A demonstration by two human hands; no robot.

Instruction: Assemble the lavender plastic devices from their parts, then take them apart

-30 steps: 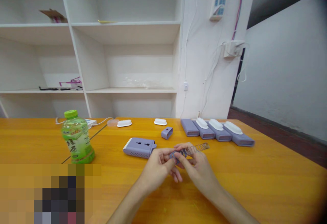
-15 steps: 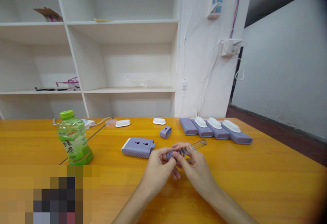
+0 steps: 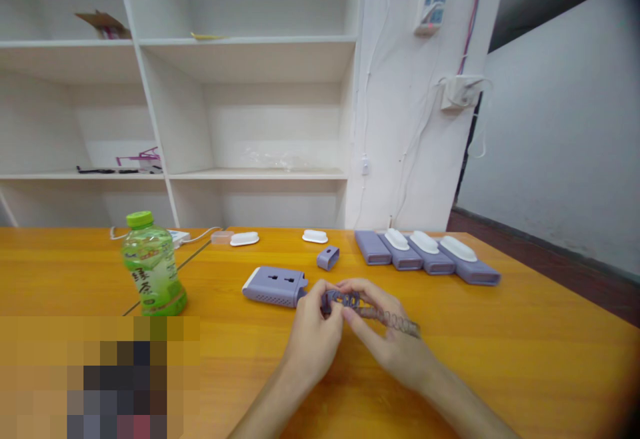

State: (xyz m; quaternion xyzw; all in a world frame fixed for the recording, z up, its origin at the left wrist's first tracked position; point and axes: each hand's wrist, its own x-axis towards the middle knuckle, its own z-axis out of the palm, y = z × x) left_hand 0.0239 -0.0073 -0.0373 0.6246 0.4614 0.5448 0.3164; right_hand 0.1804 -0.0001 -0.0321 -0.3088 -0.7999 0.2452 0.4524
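Both hands meet over the middle of the orange table (image 3: 500, 359). My left hand (image 3: 313, 335) pinches a small purple plastic piece (image 3: 327, 302) at one end of a coiled metal spring (image 3: 395, 321). My right hand (image 3: 387, 339) grips the same spring, which runs across its fingers and sticks out to the right. Just beyond my left fingers lies a purple socket housing (image 3: 274, 285) with a white end cap.
A green drink bottle (image 3: 153, 267) stands at the left. A small purple cap (image 3: 327, 257) and two white lids (image 3: 245, 239) lie farther back. Several purple housings (image 3: 430, 260), some with white lids on top, line the right rear. White shelves stand behind.
The spring's free end has swung from pointing up and away to pointing right and toward me, lying over my right hand. Both hands stay together at the same spot.
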